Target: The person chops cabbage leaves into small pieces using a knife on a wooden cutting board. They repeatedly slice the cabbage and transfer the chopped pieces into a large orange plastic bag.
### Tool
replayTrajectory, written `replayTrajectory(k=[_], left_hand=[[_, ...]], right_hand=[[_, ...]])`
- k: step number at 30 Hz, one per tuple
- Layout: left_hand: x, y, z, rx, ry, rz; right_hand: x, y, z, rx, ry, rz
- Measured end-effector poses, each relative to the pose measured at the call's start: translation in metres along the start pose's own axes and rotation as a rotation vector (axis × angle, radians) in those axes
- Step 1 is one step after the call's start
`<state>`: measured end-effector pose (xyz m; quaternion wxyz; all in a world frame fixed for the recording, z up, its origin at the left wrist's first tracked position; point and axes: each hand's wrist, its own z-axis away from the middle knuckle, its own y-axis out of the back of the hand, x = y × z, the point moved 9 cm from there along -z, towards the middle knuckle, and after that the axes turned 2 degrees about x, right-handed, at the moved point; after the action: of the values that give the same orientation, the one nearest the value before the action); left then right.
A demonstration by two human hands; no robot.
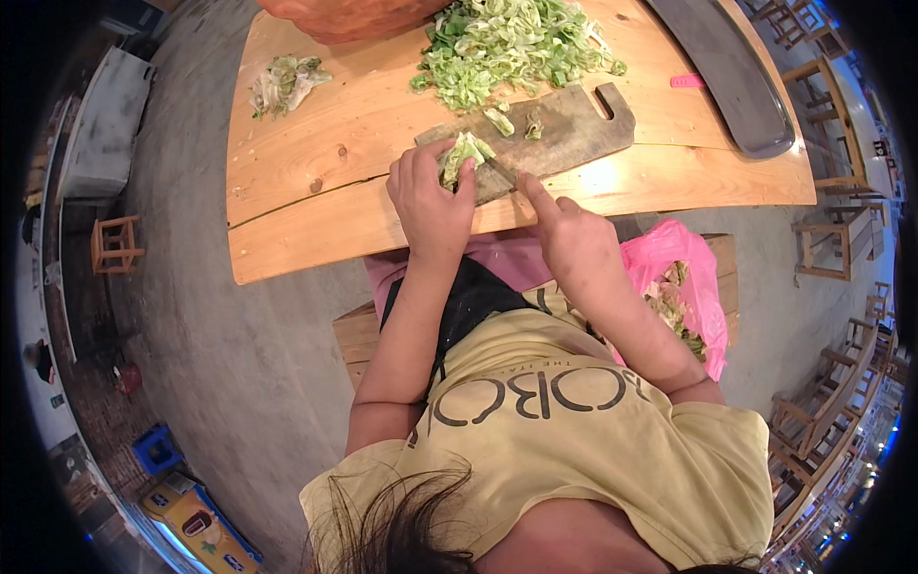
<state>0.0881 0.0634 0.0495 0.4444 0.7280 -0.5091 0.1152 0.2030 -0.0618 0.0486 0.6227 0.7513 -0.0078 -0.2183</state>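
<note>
On the near left end of a worn wooden cutting board, my left hand holds down a clump of pale green leaf vegetable. My right hand grips a knife, its blade against the right side of that clump; the handle is mostly hidden in my fist. Two small leaf scraps lie farther up the board. Just beyond the board spreads a large heap of chopped greens.
A wilted leaf pile rests on the wooden table at left. An orange-red container stands at the far edge. At right are a long dark tray and a pink object. A pink plastic bag with leaf scraps sits beside me.
</note>
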Motion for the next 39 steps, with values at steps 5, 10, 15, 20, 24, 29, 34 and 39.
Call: replayTrajectory(k=[5,10,15,20,24,29,34,39], left_hand=[[0.001,-0.001,0.002,-0.018,-0.029,-0.024],[0.0,0.0,0.004,0.001,-0.049,-0.022],[-0.001,0.001,0.004,-0.006,-0.051,-0.001],[-0.002,0.001,0.004,-0.011,-0.033,0.041],[-0.004,-0.001,0.005,-0.025,-0.028,0.06],[0.0,-0.001,0.005,-0.032,-0.096,-0.002],[0.011,0.01,0.002,-0.104,-0.129,-0.028],[0.0,0.007,0.006,-0.096,-0.057,0.095]], right_hand=[[0.007,-0.001,-0.021,0.099,-0.005,-0.047],[-0.014,0.007,-0.019,0.043,0.051,-0.139],[-0.014,-0.007,-0.014,0.051,0.018,-0.155],[-0.023,-0.01,-0.017,0.025,0.001,-0.086],[-0.037,-0.019,-0.032,0.002,0.006,-0.006],[-0.045,-0.018,-0.042,0.039,0.073,0.015],[-0.027,-0.004,-0.018,-0.033,0.049,0.034],[-0.006,-0.005,-0.017,-0.039,0.002,0.061]])
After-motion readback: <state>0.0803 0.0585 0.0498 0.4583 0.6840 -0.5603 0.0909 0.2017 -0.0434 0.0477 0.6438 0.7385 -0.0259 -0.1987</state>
